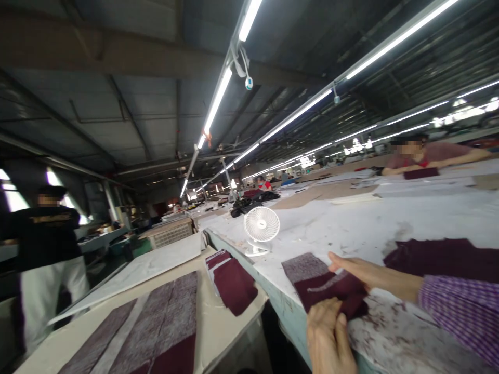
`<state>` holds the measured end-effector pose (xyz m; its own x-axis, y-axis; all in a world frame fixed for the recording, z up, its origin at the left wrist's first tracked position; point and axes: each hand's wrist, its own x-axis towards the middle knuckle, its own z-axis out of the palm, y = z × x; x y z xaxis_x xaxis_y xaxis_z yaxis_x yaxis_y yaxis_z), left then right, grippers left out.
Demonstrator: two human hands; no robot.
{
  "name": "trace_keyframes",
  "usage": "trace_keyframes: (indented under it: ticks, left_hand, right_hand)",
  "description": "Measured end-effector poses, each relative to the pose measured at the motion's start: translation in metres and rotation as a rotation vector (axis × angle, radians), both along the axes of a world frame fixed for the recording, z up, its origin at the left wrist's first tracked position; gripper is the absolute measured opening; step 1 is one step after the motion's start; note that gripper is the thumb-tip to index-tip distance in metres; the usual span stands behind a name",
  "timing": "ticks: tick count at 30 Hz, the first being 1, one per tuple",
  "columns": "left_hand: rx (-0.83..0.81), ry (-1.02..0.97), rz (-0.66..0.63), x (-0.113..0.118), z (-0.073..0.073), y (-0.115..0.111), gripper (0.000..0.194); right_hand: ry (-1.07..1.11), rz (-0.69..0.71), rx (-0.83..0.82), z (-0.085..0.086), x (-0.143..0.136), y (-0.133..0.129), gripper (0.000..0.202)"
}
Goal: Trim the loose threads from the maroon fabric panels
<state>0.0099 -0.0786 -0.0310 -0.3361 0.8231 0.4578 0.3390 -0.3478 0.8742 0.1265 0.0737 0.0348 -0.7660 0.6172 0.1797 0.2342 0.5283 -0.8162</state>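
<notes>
A burgundy cut fabric piece (319,292) with a speckled greyish section lies on the white-covered table under both my hands. My left hand (329,335) comes in from the bottom, its bent fingers closed on the near edge of the cloth. From the right, in a purple checked sleeve, my right hand (360,270) reaches over the far side of the fabric. Its thumb points left and the other fingers are mostly hidden by cloth, which appears gripped there. A dark burgundy fabric sheet (440,258) lies beyond my right forearm.
A small white fan (262,226) stands at the table's left edge. On the lower cream table (230,332) are a burgundy fabric stack (234,283) and long speckled panels (163,311). One person (50,249) stands left; another (429,156) leans over the far table.
</notes>
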Motion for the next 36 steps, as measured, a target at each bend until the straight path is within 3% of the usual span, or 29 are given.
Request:
trace_keyframes:
  ticks: [3,6,9,11,14,17,19,24,29,33,36]
  left_hand:
    - [-0.001,0.044,-0.031,0.002,0.002,-0.002,0.042]
    - [0.073,0.035,0.067,-0.006,0.010,-0.009,0.036]
    - [0.138,-0.032,0.263,-0.021,0.021,-0.016,0.037]
    - [0.126,-0.097,0.309,-0.031,0.029,-0.019,0.039]
    - [0.056,-0.321,0.179,-0.038,0.037,-0.019,0.049]
    - [-0.129,-0.596,-0.146,-0.039,0.041,-0.016,0.065]
    - [-0.259,-0.645,-0.303,-0.041,0.041,-0.012,0.065]
    - [-0.381,-0.321,-0.310,-0.062,0.041,0.000,0.050]
    - [-0.404,-0.119,-0.319,-0.084,0.050,0.014,0.052]
    - [-0.403,-0.066,-0.342,-0.076,0.068,0.022,0.050]
    - [-0.393,-0.143,-0.409,-0.063,0.084,0.026,0.047]
  right_hand:
    - [-0.078,-0.049,0.016,0.007,0.003,-0.009,0.057]
    - [0.011,-0.019,0.028,0.017,0.000,-0.018,0.064]
    - [0.107,0.113,-0.197,0.034,0.003,-0.026,0.067]
    - [0.097,0.229,-0.354,0.044,0.007,-0.028,0.066]
    - [0.030,0.355,-0.383,0.043,0.010,-0.029,0.062]
    - [-0.082,0.347,-0.303,0.028,0.006,-0.026,0.060]
    - [-0.126,0.308,-0.260,0.017,0.003,-0.023,0.062]
    - [-0.070,0.243,-0.228,0.005,-0.001,-0.013,0.068]
    - [-0.033,0.212,-0.233,0.003,-0.004,-0.008,0.069]
    - [0.072,0.226,-0.456,0.011,-0.005,-0.016,0.071]
    - [0.214,0.294,-0.629,0.025,-0.002,-0.024,0.069]
